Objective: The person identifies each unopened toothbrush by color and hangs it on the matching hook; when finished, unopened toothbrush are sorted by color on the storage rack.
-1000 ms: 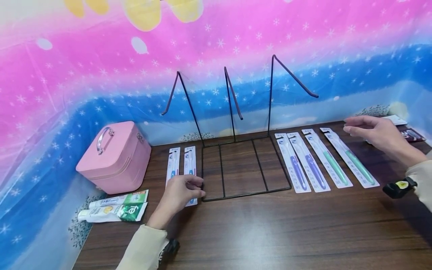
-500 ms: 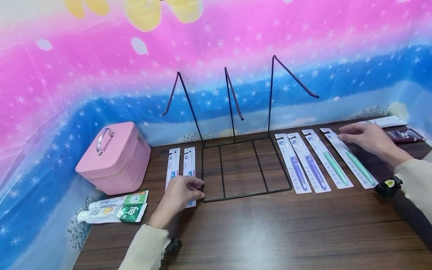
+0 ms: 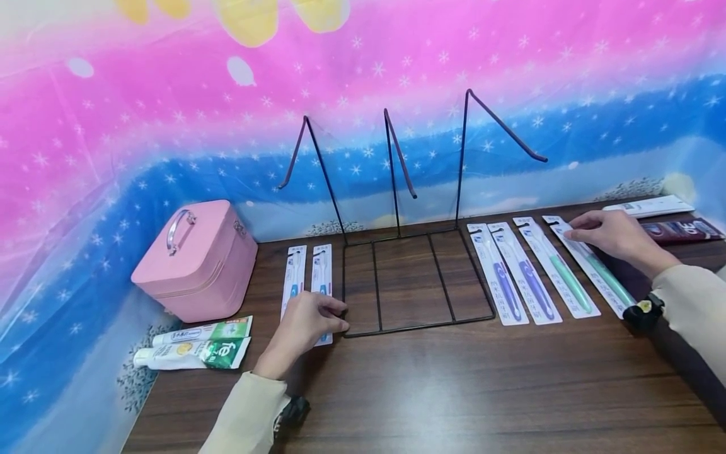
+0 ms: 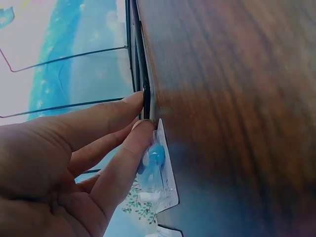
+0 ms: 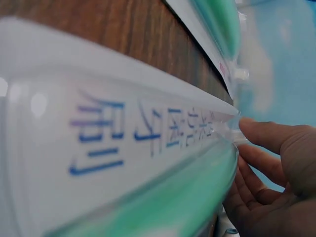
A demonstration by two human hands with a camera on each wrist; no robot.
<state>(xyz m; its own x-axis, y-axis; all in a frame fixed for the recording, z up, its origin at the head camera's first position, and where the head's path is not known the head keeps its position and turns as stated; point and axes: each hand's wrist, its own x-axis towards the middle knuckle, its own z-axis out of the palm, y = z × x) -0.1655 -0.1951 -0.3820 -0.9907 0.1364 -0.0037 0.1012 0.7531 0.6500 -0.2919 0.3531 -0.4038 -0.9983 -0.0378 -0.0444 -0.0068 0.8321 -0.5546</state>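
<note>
Rightmost toothbrush (image 3: pixel 608 277) now in right hand (image 3: pixel 622 237)

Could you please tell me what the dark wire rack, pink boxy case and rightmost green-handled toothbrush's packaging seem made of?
Dark wire rack: likely metal, dark-finished, given its thin bent rods.
Pink boxy case: perhaps faux leather or plastic; the smooth, softly sheened surface leaves it open.
Green-handled toothbrush's packaging: apparently clear, glossy plastic over white card, given its highlights and flat printed backing.

The left hand (image 4: pixel 44 165) apparently pinches a black wire rack (image 4: pixel 146 100) beside a blister pack (image 4: pixel 159 170).
</note>
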